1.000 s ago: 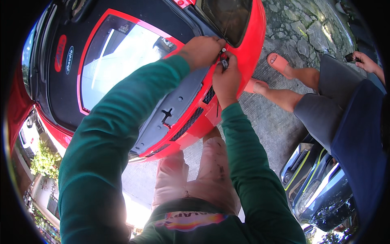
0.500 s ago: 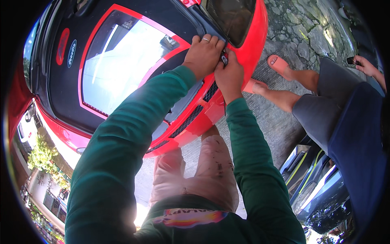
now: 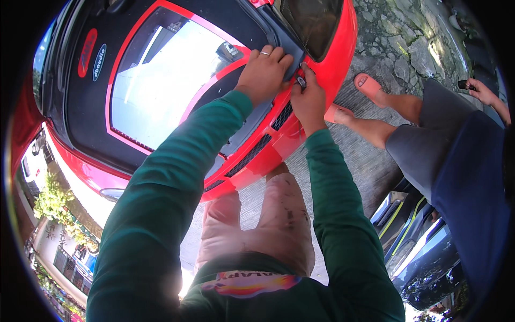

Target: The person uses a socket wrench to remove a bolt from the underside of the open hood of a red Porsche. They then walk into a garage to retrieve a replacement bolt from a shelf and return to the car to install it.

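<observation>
My left hand [image 3: 265, 76], wearing a ring, has its fingers bent and pressed on the black trim panel [image 3: 285, 40] beside the headlight of a red car [image 3: 337, 59]. Just to its right, my right hand [image 3: 310, 104] is closed round a small tool with a shiny metal end [image 3: 301, 82]. The thumb and fingertips hide most of this tool, and its exact kind cannot be made out. That metal end sits at the seam between the black trim and the red bumper. Both hands are close together but apart.
A black panel with a red-framed clear window [image 3: 166, 80] covers the car's open front bay. To the right stands a person in grey shorts [image 3: 424, 145] and orange slippers [image 3: 368, 86], a small dark object in one hand [image 3: 483, 91]. Another dark car [image 3: 429, 263] is at lower right.
My left hand has slid slightly left and down, away from the right hand, widening the gap. My right hand has shifted a little right with the tool still in it.
</observation>
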Tool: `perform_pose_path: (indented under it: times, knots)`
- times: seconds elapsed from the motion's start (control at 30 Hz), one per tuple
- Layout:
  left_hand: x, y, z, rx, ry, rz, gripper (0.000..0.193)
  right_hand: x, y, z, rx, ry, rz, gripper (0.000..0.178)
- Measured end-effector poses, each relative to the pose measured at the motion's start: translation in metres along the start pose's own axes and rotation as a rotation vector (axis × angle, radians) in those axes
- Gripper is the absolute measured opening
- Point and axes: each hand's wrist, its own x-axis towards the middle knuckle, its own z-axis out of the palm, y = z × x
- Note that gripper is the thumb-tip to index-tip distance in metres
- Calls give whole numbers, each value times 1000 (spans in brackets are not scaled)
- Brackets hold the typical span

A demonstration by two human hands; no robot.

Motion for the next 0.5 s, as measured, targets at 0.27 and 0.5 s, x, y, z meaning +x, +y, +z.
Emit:
perform_pose_path:
  times: [0.27, 0.5]
  knots:
    - [-4, 17, 11, 157, -67, -156, 45, 1, -18, 5, -249, -44, -5, 50]
    - [-7, -1, 3, -7, -28, -67, 45, 8, -15, 5, -74, 54, -46, 42]
